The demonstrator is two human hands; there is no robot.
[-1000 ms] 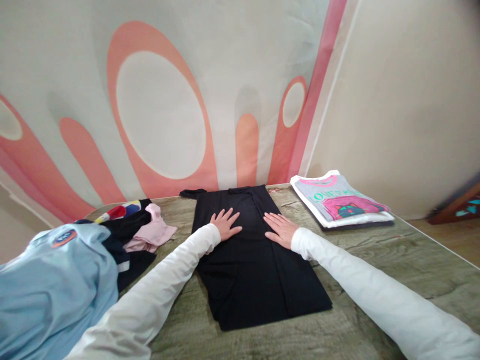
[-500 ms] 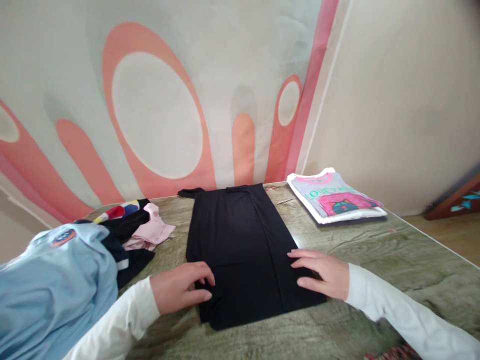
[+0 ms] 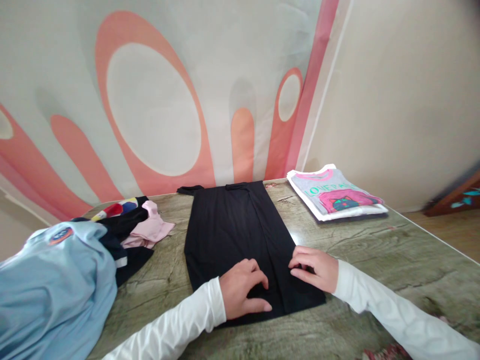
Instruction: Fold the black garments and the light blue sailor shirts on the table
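A black garment (image 3: 228,230) lies flat in the middle of a wood-grain table (image 3: 378,240), folded into a long panel that runs from the table's far edge towards the wearer; a narrow black strip juts out at its far left corner. No writing can be read on it.

The left hand (image 3: 243,290) is over the near part of the cloth, fingers bent and thumb spread well away from them, leaving a wide gap. The right hand (image 3: 315,269) is at the cloth's right edge, fingers curled and thumb close below them, a narrow gap; whether it pinches any fabric, I cannot tell. Both arms wear white sleeves (image 3: 187,317).

To the right, near the far edge, is a neat stack: a folded grey shirt (image 3: 347,198) with a pink collar on top of white fabric (image 3: 354,215). Green capitals on the shirt begin "LOVE", the following letters being unclear, above a pink panel with a dark cat face.

To the left are a loose light blue garment (image 3: 67,285), its orange-and-dark badge too small to read, dark clothes (image 3: 127,222) and a pink garment (image 3: 152,227). Behind stands a wall panel (image 3: 153,110) with coral shapes and pale ovals
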